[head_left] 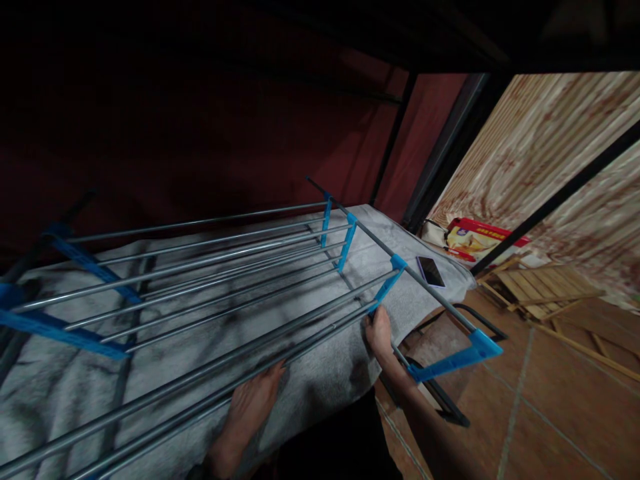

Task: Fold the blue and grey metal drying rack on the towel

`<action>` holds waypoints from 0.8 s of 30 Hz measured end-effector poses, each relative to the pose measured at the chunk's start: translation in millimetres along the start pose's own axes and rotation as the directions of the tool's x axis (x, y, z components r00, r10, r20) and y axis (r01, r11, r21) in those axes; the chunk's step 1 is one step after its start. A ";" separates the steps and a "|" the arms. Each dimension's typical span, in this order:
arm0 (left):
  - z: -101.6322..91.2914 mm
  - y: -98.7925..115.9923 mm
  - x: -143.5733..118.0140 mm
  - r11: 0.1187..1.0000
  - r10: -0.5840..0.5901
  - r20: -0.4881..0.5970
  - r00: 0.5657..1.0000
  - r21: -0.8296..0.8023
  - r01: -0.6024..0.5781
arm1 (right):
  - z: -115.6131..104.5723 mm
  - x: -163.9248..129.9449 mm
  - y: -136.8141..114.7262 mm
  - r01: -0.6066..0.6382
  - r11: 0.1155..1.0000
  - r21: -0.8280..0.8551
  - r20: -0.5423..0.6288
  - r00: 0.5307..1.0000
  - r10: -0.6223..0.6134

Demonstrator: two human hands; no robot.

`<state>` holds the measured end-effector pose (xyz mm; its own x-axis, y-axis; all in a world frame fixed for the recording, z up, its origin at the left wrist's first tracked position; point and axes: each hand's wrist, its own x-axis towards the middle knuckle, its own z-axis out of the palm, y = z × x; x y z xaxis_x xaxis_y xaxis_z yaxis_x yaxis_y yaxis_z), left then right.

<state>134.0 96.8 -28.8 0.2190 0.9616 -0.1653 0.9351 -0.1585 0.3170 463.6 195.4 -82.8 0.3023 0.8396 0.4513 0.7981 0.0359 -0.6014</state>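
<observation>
A rack of grey metal tubes (pixel 215 367) with blue plastic brackets (pixel 345 243) lies across a grey cloth (pixel 340 380). My left hand (pixel 255 397) is closed at the lower front tube, its fingertips partly hidden by the metal. At the lower end of a blue bracket (pixel 387 287), my right hand (pixel 379 333) grips the rack where the tube meets the plastic. Beyond that wrist, another blue bracket (pixel 450 357) hangs from the long side tube. More blue brackets (pixel 65 333) join the tubes on the left, where the rack runs toward the frame edge.
A phone (pixel 431 271) lies on the cloth beyond the rack. Further right are a red and yellow box (pixel 483 237) and a wooden slatted piece (pixel 550 288) on the tiled floor (pixel 565 387). Dark posts (pixel 395 137) and a red wall covering (pixel 225 147) stand behind.
</observation>
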 end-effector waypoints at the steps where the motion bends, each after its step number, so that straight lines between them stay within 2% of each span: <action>1: -0.4 0.4 0.1 1.000 -0.010 0.009 1.000 0.011 0.010 | 0.3 -0.3 0.1 0.001 1.000 -0.004 -0.001 1.000 -0.001; 8: 6.0 -4.6 4.1 1.000 -0.014 0.015 1.000 0.015 0.014 | 1.0 -1.8 1.3 0.001 1.000 -0.027 0.015 1.000 0.000; 16: 6.6 -2.6 -5.9 1.000 0.029 -0.097 0.995 -0.009 -0.030 | 0.0 -1.2 3.2 -0.022 0.999 -0.034 0.031 0.999 0.024; 19: 12.3 -3.7 -17.6 0.998 -0.037 -0.193 0.981 0.039 0.045 | -3.9 -1.7 3.7 -0.020 0.999 -0.028 0.061 0.998 0.022; 22: 19.0 -9.1 -31.3 0.990 -0.098 -0.319 0.943 0.062 0.124 | -8.2 -3.3 7.7 -0.011 1.000 -0.016 0.113 0.994 0.013; 24: 20.9 -13.5 -39.3 0.985 -0.130 -0.365 0.922 0.058 0.162 | -8.7 -2.6 13.9 -0.033 0.998 -0.045 0.129 0.991 0.038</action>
<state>118.6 56.5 -46.1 -0.0208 0.9889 0.1469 0.9728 -0.0138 0.2311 478.4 189.0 -86.6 0.2630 0.9032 0.3393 0.8105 -0.0160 -0.5856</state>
